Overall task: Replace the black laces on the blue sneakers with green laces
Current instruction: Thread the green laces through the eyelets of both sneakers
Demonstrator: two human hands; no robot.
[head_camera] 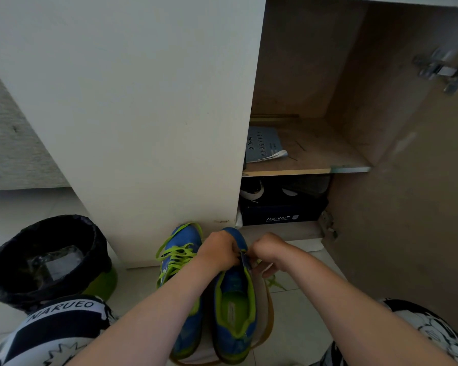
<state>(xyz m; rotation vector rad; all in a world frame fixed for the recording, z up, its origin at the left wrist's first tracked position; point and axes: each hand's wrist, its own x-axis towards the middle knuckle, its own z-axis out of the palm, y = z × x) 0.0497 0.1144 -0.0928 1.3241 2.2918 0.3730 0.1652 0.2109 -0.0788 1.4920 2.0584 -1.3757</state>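
The right blue sneaker (234, 299) stands on the floor tiles between the person's knees, toe toward the cupboard, and both hands meet over its throat. The left hand (217, 250) has its fingers curled in on the dark tongue (244, 260), gripping it. The right hand (269, 250), at three o'clock of it and almost touching, pinches a green lace (274, 282) whose loose end trails onto the tile at five o'clock. Just at nine o'clock of the hands sits the left blue sneaker (181, 260), side by side with its mate and already threaded with green lacing. Farther out at nine o'clock is a bin (0, 276) lined with a black bag. At twelve o'clock rises a white cupboard door (143, 114). At one o'clock an open shelf (323, 151) carries a blue booklet (263, 145) above a dark shoebox (280, 216).
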